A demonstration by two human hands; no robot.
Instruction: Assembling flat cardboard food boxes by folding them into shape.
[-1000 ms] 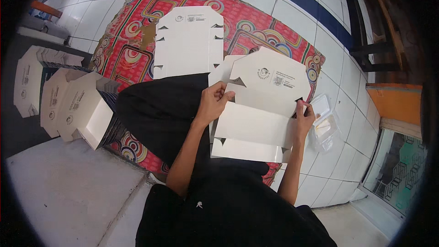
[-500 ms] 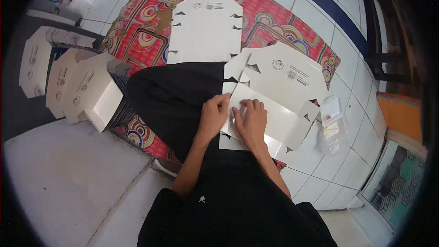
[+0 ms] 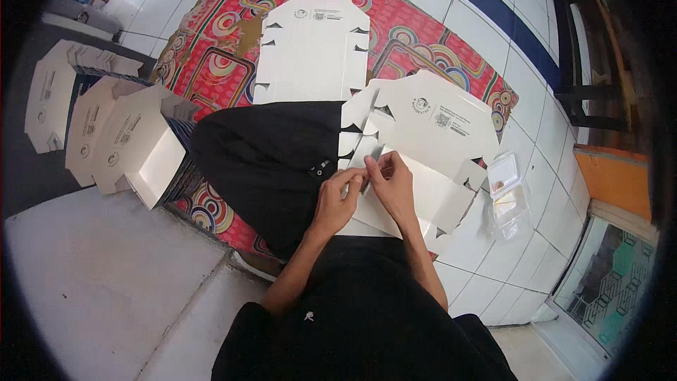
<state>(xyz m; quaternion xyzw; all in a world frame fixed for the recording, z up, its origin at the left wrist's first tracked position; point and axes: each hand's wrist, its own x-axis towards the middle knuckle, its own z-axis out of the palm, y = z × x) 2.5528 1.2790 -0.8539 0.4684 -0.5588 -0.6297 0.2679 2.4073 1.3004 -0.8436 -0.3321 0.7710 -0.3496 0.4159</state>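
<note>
In front of me lies a partly folded white cardboard box (image 3: 451, 121), its slotted lid panel with dark print spread toward the far right. My left hand (image 3: 337, 201) is closed at the box's left side, thumb and fingers on a raised side flap. Close beside it, my right hand (image 3: 393, 182) pinches the same flap from the inner side, the fingertips of both hands almost touching. Part of the flap is hidden behind the fingers. Farther off, a flat white box blank (image 3: 314, 53) with notched edges rests on the patterned red mat (image 3: 395, 10).
Folded boxes (image 3: 144, 137) stand in stacks at the left, beside a dark cloth (image 3: 264, 148) over my leg. On the white tiles (image 3: 462, 254) to the right sits an open clear food container (image 3: 509, 201). Dark wooden furniture (image 3: 589, 92) stands at the far right.
My hands have come together at the left flap, which now stands raised and bent inward between them. Earlier, the right hand lay lower on the box's base panel.
</note>
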